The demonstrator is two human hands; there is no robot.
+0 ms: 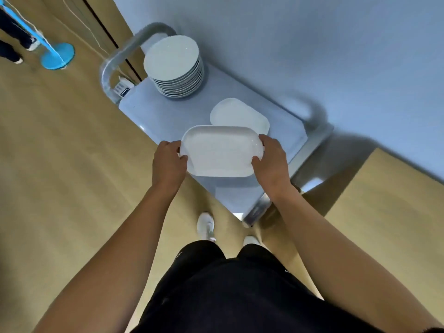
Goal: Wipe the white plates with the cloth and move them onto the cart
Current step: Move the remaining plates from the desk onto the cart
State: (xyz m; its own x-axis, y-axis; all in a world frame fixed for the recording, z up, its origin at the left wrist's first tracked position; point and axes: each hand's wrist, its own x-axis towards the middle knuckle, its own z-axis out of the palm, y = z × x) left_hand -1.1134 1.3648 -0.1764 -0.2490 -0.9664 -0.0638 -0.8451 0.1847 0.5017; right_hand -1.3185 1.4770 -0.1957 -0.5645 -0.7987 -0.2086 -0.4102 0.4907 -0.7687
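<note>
I hold a white oblong plate (pixel 219 151) by its two short ends above the near part of the grey cart (pixel 156 116). My left hand (pixel 168 162) grips the left end and my right hand (pixel 271 162) grips the right end, thumbs over the rim. Just beyond it a second white oblong plate (pixel 240 115) lies flat on the cart top. A tall stack of round white plates (pixel 176 68) stands at the cart's far end, near the handle (pixel 127 51). No cloth is in view.
The cart stands along a pale blue wall (pixel 312 44) on a wooden floor. A blue round stand base (pixel 57 55) and another person's legs (pixel 14 37) are at the far left. My white shoes (pixel 205 224) are just short of the cart's near corner.
</note>
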